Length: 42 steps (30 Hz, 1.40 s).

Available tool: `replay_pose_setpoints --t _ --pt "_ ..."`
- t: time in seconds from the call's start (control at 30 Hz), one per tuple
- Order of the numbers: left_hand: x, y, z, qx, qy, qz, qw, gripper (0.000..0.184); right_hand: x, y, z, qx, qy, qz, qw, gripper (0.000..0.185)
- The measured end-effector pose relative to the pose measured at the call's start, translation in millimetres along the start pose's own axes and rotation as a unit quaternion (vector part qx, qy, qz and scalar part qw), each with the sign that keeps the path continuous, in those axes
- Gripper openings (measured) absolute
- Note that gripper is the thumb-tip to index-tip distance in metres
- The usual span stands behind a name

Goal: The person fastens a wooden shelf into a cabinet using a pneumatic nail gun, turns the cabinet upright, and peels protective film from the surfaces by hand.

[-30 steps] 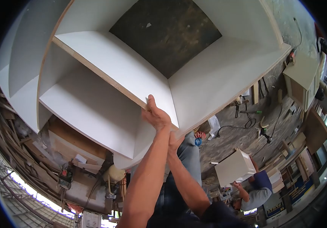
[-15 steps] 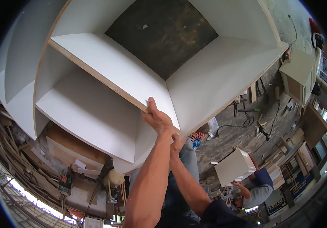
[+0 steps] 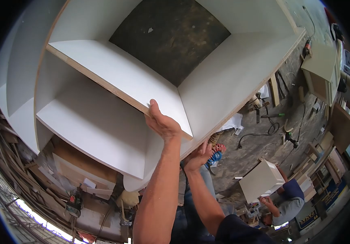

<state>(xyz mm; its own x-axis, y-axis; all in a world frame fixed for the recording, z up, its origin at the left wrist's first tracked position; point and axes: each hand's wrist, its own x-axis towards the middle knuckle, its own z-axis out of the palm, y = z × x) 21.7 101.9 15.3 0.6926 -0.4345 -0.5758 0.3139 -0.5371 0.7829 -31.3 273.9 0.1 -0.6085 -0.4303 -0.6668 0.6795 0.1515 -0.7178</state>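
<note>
A large white cabinet carcass [image 3: 223,69] with bare board edges fills the upper view. My left hand [image 3: 162,124] is closed over the front edge of its white shelf panel [image 3: 114,77], thumb on the upper face and fingers hidden beneath. Lower and to the right, my right hand [image 3: 198,157] lies against the outer side panel's edge, its visible fingers stretched out and part of the hand in shadow. Just beyond it hang coiled red and blue air hoses [image 3: 217,153]. The dark back [image 3: 171,36] shows deep inside the carcass.
Cables, a power tool [image 3: 290,140] and wood strips [image 3: 274,89] lie on the floor at right. A person [image 3: 282,203] handles a white box [image 3: 260,181] at lower right. Board offcuts [image 3: 16,162] are piled at left. A pale cabinet [image 3: 320,73] stands at far right.
My right hand has moved down and right, away from my left wrist to the outer panel's edge. My left hand has shifted slightly left, still on the shelf panel. The view has shifted slightly.
</note>
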Motion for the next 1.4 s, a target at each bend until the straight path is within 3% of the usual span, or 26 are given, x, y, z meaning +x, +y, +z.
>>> replay_pose_setpoints --t 0.1,0.17,0.2,0.3,0.37,0.43,0.47,0.57,0.63,0.9,0.97,1.4 --pt "1 1 3 -0.021 0.011 0.022 0.999 0.054 18 -8 -10 -0.017 0.039 0.079 0.996 0.075" --pt "-1 0 6 -0.038 0.019 0.036 0.998 0.052 36 -1 -20 -0.156 0.051 0.080 0.983 0.058" --pt "1 -1 5 -0.058 0.015 0.012 0.998 0.050 52 10 -42 -0.198 0.060 0.123 0.970 0.032" --pt "5 -3 1 -0.065 -0.017 -0.015 0.998 0.045 87 24 -71 -0.201 0.048 0.185 0.961 0.020" --pt "10 -6 -3 -0.052 -0.043 -0.020 0.998 0.043 117 38 -103 -0.162 0.028 0.193 0.967 0.022" --pt "14 -8 -5 -0.076 -0.042 -0.037 0.996 0.039 145 59 -129 -0.079 -0.028 0.263 0.961 0.023" --pt "13 -6 -5 -0.070 -0.020 -0.055 0.996 0.039 162 80 -140 -0.026 0.011 0.278 0.960 0.022" --pt "16 -5 -15 -0.073 -0.107 -0.064 0.990 0.045 196 115 -174 0.062 -0.028 0.305 0.950 0.059" --pt "7 3 -12 -0.059 -0.118 -0.063 0.989 0.045 210 136 -176 0.098 -0.034 0.303 0.947 0.073" --pt "8 4 -21 -0.047 -0.187 -0.055 0.980 0.039 225 178 -136 0.182 0.019 0.298 0.937 0.062" --pt "12 2 -25 -0.032 -0.201 -0.043 0.978 0.039 237 209 -148 0.284 -0.134 0.257 0.914 0.057" --pt "19 3 -32 -0.056 -0.270 -0.039 0.960 0.039 224 225 -140 0.291 -0.136 0.260 0.911 0.054"
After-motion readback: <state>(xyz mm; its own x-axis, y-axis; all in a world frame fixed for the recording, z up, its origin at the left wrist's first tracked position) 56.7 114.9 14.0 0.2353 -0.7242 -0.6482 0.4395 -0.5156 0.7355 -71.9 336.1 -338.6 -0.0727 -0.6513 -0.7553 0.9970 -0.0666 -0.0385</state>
